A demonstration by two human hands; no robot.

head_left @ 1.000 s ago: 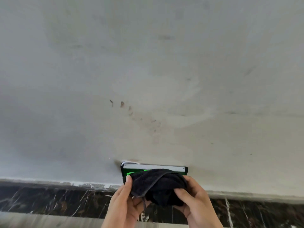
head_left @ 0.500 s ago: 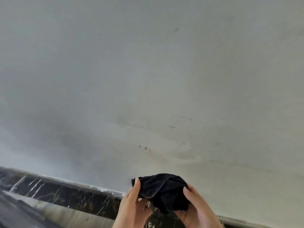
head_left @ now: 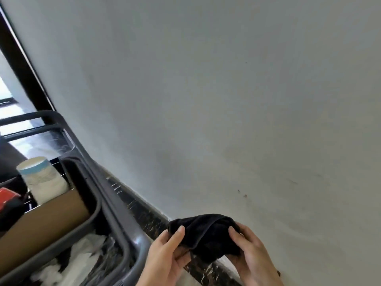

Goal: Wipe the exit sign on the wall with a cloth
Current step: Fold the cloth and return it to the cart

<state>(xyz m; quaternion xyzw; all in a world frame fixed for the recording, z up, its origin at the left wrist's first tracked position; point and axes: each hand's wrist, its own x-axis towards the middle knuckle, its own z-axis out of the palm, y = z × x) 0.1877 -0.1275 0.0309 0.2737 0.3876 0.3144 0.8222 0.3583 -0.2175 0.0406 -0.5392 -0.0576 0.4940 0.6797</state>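
Against wall, both hands — left, right — clutch bunched black cloth; cart left.

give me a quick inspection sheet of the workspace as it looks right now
surface: pale wall, scuffed, with small brown spots low on the right; dark marble skirting along its base
job's things: black cloth bunched between both hands; exit sign not in view
clutter: grey cart at left carrying a white tub, a cardboard box and a red item
grippers: left hand and right hand each pinch the cloth, thumbs on top
cables: nothing seen
surroundings: black frame at far left with bright light beyond it
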